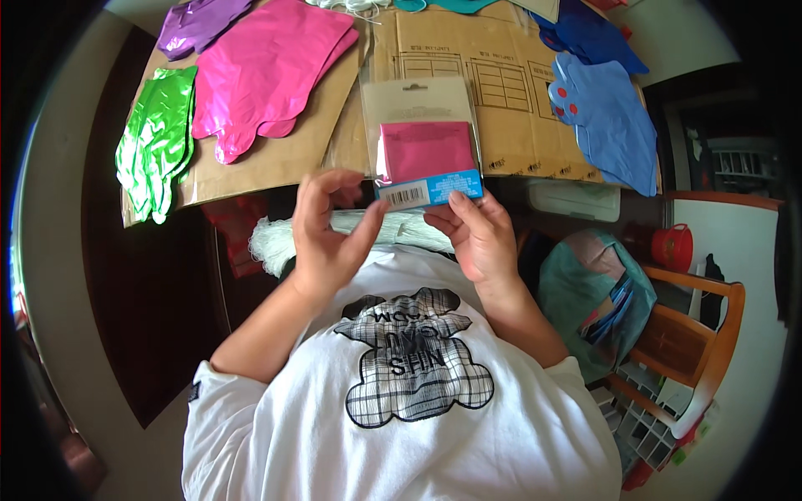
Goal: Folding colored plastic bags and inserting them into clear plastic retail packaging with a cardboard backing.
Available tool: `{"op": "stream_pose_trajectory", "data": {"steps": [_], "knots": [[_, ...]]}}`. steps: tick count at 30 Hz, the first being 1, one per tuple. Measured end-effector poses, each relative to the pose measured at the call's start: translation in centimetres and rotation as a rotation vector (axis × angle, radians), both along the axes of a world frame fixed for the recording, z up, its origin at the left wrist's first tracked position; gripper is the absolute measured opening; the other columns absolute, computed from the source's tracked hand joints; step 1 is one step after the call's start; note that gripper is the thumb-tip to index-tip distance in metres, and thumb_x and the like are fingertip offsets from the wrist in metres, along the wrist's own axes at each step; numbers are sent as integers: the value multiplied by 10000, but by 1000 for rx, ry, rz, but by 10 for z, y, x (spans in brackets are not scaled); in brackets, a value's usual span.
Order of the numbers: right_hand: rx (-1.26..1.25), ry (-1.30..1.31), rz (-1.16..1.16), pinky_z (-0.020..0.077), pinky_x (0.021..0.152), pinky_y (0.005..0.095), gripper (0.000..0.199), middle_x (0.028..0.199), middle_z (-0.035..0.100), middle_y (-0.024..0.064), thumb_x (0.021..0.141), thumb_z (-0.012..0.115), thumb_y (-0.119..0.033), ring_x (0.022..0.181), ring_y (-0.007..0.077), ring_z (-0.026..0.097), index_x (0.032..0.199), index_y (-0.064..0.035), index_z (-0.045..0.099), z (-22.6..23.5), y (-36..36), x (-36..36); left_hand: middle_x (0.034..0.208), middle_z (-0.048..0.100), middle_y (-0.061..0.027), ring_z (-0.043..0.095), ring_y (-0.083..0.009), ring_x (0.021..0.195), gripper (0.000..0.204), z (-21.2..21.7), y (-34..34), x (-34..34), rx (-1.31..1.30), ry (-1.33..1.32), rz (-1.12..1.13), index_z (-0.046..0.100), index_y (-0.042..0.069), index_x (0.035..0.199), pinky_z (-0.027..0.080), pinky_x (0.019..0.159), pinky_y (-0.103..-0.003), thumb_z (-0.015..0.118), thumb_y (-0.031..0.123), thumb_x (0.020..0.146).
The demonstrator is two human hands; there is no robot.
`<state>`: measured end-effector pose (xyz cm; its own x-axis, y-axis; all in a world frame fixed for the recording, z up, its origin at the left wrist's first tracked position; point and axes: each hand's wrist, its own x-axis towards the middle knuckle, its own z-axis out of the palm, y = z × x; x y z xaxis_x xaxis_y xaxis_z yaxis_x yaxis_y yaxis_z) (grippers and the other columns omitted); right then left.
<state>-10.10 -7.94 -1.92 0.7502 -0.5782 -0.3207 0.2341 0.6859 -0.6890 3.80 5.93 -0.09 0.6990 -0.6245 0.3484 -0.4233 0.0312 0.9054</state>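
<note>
A clear plastic packet [422,100] with a folded shiny pink foil balloon [426,150] inside is held up before my chest, over the table's near edge. A blue card strip [439,190] with a barcode runs along its lower end, and a hang hole shows at the top. My right hand [480,230] grips the lower right corner, thumb on the blue strip. At the lower left corner is my left hand [330,230], its thumb and fingers spread apart. The left thumb tip is close to the strip; whether it touches I cannot tell.
Flat foil balloons lie on the cardboard-covered table [342,125]: pink [267,67], green [159,138], purple [196,25] and light blue [610,117]. A bundle of white string [271,242] is below the edge. A wooden chair [710,317] with a teal bag [576,284] stands right.
</note>
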Motion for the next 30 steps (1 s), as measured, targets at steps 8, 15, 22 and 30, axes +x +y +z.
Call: {"op": "stream_pose_trajectory", "data": {"steps": [8,15,22,30], "knots": [[63,21,88,517,851,365,189,996,664,97,915,613,-152,911,205,649,1073,-54,581,-7,9,-16,1092,642,-118,624,-162,986,354,-18,3,-26,-97,1032,-248,528,-42,1198,507,894,-306,640,4,866],[79,-3,73,513,820,339,146,991,667,70,915,616,-163,908,181,641,1030,-72,622,-12,17,-19,1028,662,-113,651,-161,880,310,-20,1,-29,-97,953,-201,548,-54,1162,557,800,-299,634,7,871],[49,111,9,493,753,293,151,912,677,41,906,632,-213,826,145,646,1005,-99,623,-4,21,-15,914,679,-105,649,-131,781,335,-14,-1,-25,-33,936,-148,539,-67,1147,558,699,-263,668,41,857],[117,136,-17,495,747,306,178,900,664,54,915,615,-225,821,149,632,1023,-84,607,1,20,-10,864,684,-99,652,-123,747,293,-13,-5,-25,-30,967,-156,575,-59,1090,545,651,-255,659,135,886]]}}
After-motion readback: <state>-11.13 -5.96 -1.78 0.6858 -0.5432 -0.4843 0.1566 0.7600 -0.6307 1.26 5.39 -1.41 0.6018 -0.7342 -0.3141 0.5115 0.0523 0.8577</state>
